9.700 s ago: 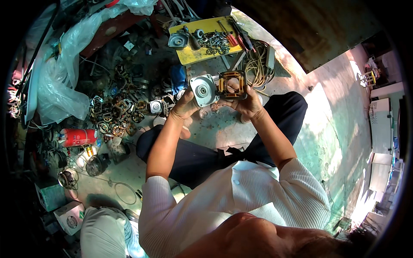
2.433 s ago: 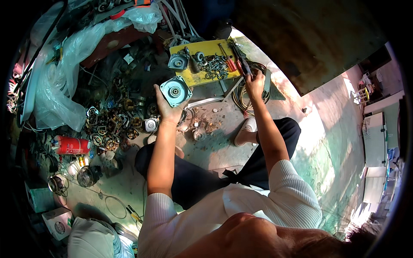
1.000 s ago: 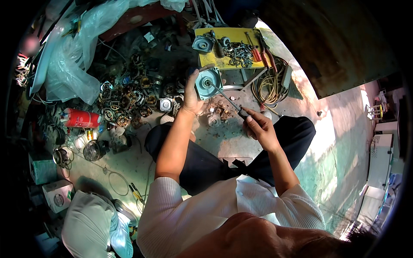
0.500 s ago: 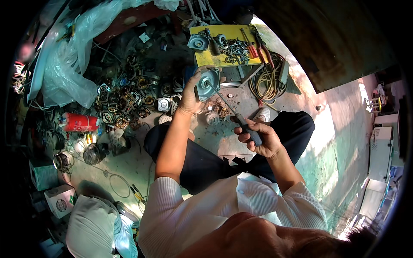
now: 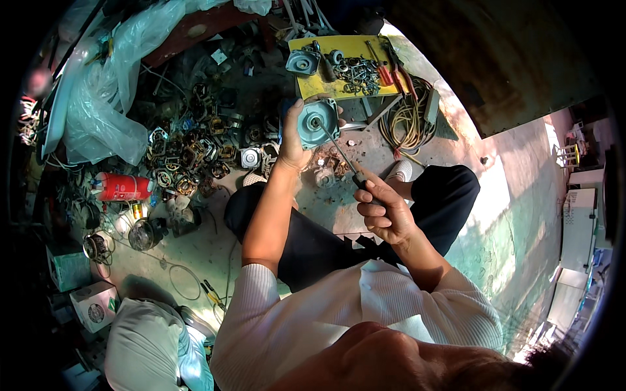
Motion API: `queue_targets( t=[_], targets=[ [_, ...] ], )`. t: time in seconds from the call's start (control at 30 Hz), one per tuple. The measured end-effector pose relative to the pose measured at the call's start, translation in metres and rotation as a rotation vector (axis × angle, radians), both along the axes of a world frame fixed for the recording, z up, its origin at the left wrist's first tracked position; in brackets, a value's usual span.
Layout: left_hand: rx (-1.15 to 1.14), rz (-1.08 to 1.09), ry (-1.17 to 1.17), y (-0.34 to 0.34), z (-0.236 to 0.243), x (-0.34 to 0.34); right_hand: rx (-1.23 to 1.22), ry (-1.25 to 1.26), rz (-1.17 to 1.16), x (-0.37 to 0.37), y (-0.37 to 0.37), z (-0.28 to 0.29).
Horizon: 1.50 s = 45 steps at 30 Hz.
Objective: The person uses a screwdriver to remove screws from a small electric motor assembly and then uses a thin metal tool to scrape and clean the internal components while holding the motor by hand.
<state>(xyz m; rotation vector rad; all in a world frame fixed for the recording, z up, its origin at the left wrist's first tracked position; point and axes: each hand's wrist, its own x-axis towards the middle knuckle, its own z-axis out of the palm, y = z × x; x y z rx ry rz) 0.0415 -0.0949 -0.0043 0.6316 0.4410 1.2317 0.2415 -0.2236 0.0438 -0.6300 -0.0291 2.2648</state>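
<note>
My left hand (image 5: 297,140) grips a grey metal motor end cover (image 5: 317,133) by its left edge, its round recessed side turned up toward me. In my right hand (image 5: 386,208) is a screwdriver (image 5: 345,159), its dark handle wrapped by my fingers. The thin shaft runs up to the left, and its tip meets the hub at the middle of the cover. Past the cover stands a small yellow table (image 5: 313,90). A similar cover (image 5: 303,62), a pile of small metal parts (image 5: 358,75) and red-handled tools (image 5: 385,75) lie on it.
Left of my legs, a heap of motor parts (image 5: 189,150) covers the floor near a red cylinder (image 5: 124,186). Coiled cable (image 5: 407,127) lies right of the table. Pliers (image 5: 212,294) rest at lower left, by a pale sack (image 5: 143,345). Plastic sheeting (image 5: 98,124) hangs at far left.
The cover has turned to face me more fully. My right hand has shifted slightly, with its grip now covering more of the screwdriver handle.
</note>
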Motion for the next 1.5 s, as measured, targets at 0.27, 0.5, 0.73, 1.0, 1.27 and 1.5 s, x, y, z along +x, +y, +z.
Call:
queue_targets(
  t=[0.27, 0.5, 0.73, 1.0, 1.27, 1.5],
  targets=[
    [-0.136, 0.057, 0.071, 0.017, -0.026, 0.018, 0.171, -0.536, 0.029, -0.008, 0.006, -0.019],
    [-0.234, 0.093, 0.155, 0.021, -0.055, 0.031, 0.584, -0.874, -0.084, -0.002, 0.006, -0.081],
    [-0.574, 0.164, 0.101, 0.03, -0.081, 0.035, 1.023, -1.375, -0.003, -0.002, 0.007, -0.123],
    [-0.489, 0.012, -0.217, 0.011, -0.064, 0.022, 1.124, -1.41, 0.155, 0.012, 0.024, -0.063],
    [-0.546, -0.005, -0.331, 0.016, -0.073, 0.016, 0.887, -1.475, 0.135, 0.037, 0.029, -0.019],
    [-0.505, -0.023, -0.288, 0.018, -0.06, 0.025, 1.29, -2.136, 0.129, 0.083, 0.136, 0.054]
  ],
)
